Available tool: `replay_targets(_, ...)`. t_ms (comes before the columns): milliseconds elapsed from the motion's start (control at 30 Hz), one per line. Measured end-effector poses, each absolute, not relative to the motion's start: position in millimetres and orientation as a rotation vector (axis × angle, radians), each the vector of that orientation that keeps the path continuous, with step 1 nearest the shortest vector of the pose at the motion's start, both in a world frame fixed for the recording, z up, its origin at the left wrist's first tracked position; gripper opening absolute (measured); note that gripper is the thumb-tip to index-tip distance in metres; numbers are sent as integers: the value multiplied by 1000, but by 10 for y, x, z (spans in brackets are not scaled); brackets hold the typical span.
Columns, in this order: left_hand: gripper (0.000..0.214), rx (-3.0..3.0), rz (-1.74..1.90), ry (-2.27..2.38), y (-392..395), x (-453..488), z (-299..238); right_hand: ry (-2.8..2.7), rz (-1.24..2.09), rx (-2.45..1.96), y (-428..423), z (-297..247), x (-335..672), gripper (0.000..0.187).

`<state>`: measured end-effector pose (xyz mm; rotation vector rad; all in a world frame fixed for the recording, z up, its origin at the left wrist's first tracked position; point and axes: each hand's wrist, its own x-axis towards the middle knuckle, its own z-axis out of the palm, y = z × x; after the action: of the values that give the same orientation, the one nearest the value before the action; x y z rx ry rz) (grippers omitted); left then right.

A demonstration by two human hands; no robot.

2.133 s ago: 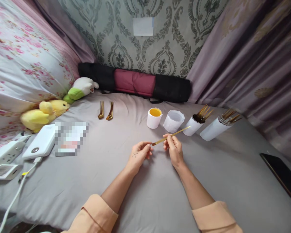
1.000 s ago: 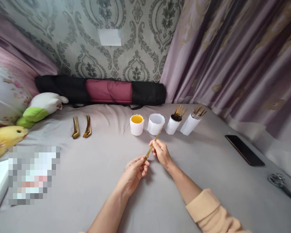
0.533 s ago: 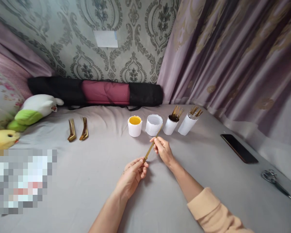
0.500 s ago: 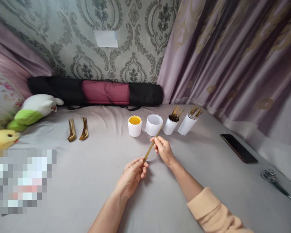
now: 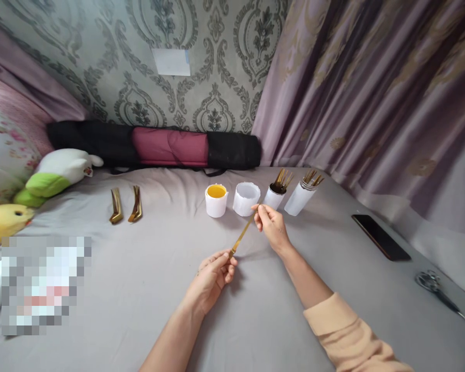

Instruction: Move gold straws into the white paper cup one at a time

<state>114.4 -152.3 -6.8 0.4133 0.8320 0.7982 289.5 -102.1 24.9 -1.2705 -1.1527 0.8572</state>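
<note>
Brush (image 5: pixel 242 238): slanting across the center of the frame.
Left hand (image 5: pixel 213 279): grip pinching the brush's lower end.
Right hand (image 5: pixel 272 227): grip pinching its upper end.
Phone (image 5: pixel 381 237): middle right.

1 head-worn camera looks forward and down.

A long black bag (image 5: pixel 169 147) with a maroon middle lies along the foot of the wall (image 5: pixel 213 95). Behind and above the bag, the wall is grey, with darker scrolling damask; a white paper (image 5: pixel 172 62) is fixed there. Right of the bag, a mauve curtain (image 5: pixel 333 98) with gold motifs hangs in deep folds. Left of it are plain mauve drapery (image 5: pixel 31 67) and a pink-flowered cloth (image 5: pixel 8 137). Before the bag spreads a grey sheet (image 5: pixel 158 279), rumpled close to it. The light is soft, with faint shadows.
</note>
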Motion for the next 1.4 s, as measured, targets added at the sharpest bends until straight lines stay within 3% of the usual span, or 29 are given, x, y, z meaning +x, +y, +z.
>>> replay_targets(867,22,346,825,784,-1496,1102,-76,-1055,804,-1263,-1062,462,3391,27)
replay_targets(1400,18,256,844,754,-1462,1063,-62,-991,326,-1266,-972,1167,4073,23)
